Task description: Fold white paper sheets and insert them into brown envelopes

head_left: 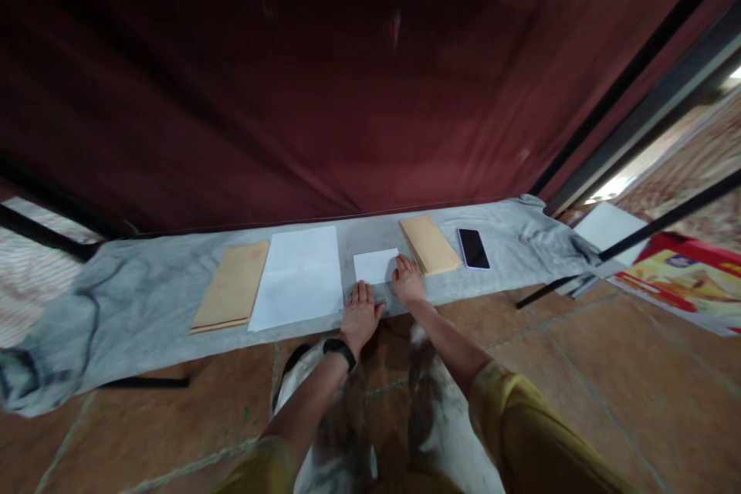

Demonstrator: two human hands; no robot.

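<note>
A small folded white paper (376, 265) lies on the grey cloth-covered table (144, 301). My left hand (360, 312) rests flat at the table's near edge, just below the paper's left corner, fingers stretched out. My right hand (408, 279) lies on the paper's right edge, fingers extended and pressing down. A larger white sheet (299, 275) lies to the left, with a brown envelope (232, 286) beyond it. A stack of brown envelopes (429, 244) sits right of the small paper, touching my right hand's far side.
A dark phone (473, 248) lies right of the envelope stack. A dark red curtain (347, 77) hangs behind the table. White sheets (607, 227) and a red printed box (683, 278) lie at the right. Tiled floor (579, 370) runs below.
</note>
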